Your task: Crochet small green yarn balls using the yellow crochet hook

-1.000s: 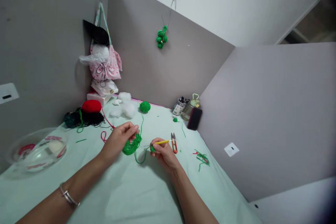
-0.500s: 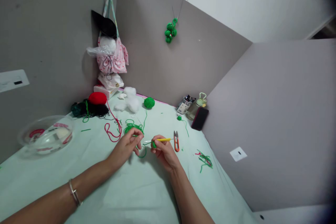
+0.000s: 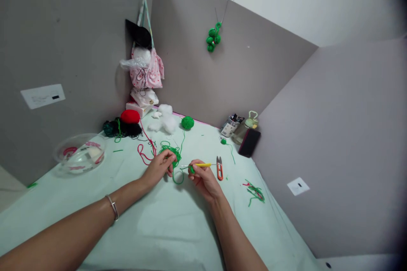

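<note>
My right hand is closed on a yellow-handled crochet hook and a small green crocheted piece. My left hand pinches the green yarn strand that loops between both hands. A loose heap of green yarn lies just beyond the left fingers. Its strand runs back to a green yarn ball near the back wall. Both hands rest low over the pale green table cover.
Orange thread snips lie right of the hook. Yarn scraps lie further right. A red strand, red and dark yarn, white stuffing and a clear bowl sit left. A jar, bottle and dark phone stand by the right partition.
My left hand has set the bunch of green yarn down on the table and moved close to my right hand, now pinching only the strand. The view has shifted rightward.
</note>
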Available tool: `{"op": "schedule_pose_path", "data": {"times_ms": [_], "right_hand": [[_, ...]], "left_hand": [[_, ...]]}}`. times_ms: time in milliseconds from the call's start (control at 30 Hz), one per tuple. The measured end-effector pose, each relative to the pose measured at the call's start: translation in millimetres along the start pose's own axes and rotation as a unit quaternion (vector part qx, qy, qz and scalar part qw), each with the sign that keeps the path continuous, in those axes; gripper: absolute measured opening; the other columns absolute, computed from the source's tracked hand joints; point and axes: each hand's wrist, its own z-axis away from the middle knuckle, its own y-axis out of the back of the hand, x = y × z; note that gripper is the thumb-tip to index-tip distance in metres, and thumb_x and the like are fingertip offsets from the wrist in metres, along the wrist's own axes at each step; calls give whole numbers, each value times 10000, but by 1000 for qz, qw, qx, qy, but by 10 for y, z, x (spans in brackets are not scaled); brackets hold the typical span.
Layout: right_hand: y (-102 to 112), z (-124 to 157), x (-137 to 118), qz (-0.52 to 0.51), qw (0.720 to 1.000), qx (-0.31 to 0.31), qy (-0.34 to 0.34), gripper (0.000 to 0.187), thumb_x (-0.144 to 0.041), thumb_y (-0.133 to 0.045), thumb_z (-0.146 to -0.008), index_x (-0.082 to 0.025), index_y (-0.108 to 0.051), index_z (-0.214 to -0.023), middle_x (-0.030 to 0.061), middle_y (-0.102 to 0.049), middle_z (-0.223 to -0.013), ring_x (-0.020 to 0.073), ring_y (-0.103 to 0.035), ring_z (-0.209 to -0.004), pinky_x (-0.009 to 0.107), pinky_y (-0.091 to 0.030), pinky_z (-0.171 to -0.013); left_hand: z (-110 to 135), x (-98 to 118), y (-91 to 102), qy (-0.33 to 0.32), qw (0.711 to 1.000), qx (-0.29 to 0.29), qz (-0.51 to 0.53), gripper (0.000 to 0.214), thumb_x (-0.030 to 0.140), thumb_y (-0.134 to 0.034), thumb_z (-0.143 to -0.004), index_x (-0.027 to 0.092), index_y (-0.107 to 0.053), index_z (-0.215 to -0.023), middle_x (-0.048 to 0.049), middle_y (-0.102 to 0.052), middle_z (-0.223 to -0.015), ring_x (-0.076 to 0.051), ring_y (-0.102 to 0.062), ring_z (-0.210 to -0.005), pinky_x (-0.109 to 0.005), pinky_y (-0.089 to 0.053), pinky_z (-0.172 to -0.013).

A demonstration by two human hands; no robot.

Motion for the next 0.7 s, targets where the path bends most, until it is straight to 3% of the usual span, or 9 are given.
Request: {"op": "schedule_pose_path", "data": {"times_ms": [133,233,367,433,500,567,633,700], "right_hand": [[-8,-3,-2,10,1000,9,5,327,-356,-944,-650,-157,-723,-786,-29,-566,-611,89,-476,-578,202,-397,-549],[-39,12,-34,21,999,20,20,346,-373,-948,-632,-163,-714,-777,-37,-547,-599,84,-443,-555,203,-375,-528],[-172,143,-134,43,996,31,72,328,-397,-922,-671,-175,-716,-796,-67,-476,-567,58,-336,-502,190,-288,-484],[-275,275,-191,53,992,36,112,292,-397,-903,-706,-186,-731,-813,-59,-500,-579,58,-348,-504,193,-298,-488],[-385,438,-244,64,986,40,149,248,-369,-900,-721,-195,-749,-812,-31,-574,-657,55,-401,-526,194,-332,-502],[-492,609,-289,72,981,39,176,214,-343,-905,-722,-196,-762,-785,-14,-609,-704,54,-443,-533,192,-354,-498],[-588,769,-329,80,977,26,195,196,-334,-903,-723,-194,-770,-755,-8,-600,-703,62,-470,-525,189,-350,-461],[-666,903,-360,86,970,-4,228,162,-340,-874,-762,-209,-779,-764,-10,-576,-681,67,-464,-501,182,-330,-418]], "left_hand": [[28,86,-27,15,999,16,50,200,338,-642,-993,146,-652,-1048,-22,-675,-930,-134,-641,-701,-268,-560,-598],[123,251,-64,33,993,11,117,216,392,-605,-998,178,-618,-1023,-61,-656,-1054,-161,-674,-851,-270,-595,-662],[360,586,-166,75,974,-67,204,427,504,-570,-985,200,-587,-1284,-213,-510,-1460,-317,-652,-1187,-477,-632,-850],[470,775,-249,72,964,-88,239,450,483,-566,-989,228,-561,-1360,-207,-409,-1580,-354,-543,-1356,-504,-602,-923],[533,961,-343,48,940,-89,326,410,440,-566,-995,229,-576,-1346,-184,-371,-1619,-352,-430,-1462,-506,-551,-1006],[550,1124,-439,7,911,-70,407,369,457,-534,-1004,212,-620,-1266,-177,-473,-1545,-344,-448,-1452,-533,-500,-1065],[549,1234,-527,-53,885,-36,462,324,483,-510,-1008,223,-677,-1106,-129,-616,-1385,-311,-481,-1431,-544,-454,-1115],[566,1270,-583,-136,884,8,448,376,525,-489,-1006,239,-685,-861,-74,-702,-1223,-279,-499,-1415,-518,-395,-1168]]}}
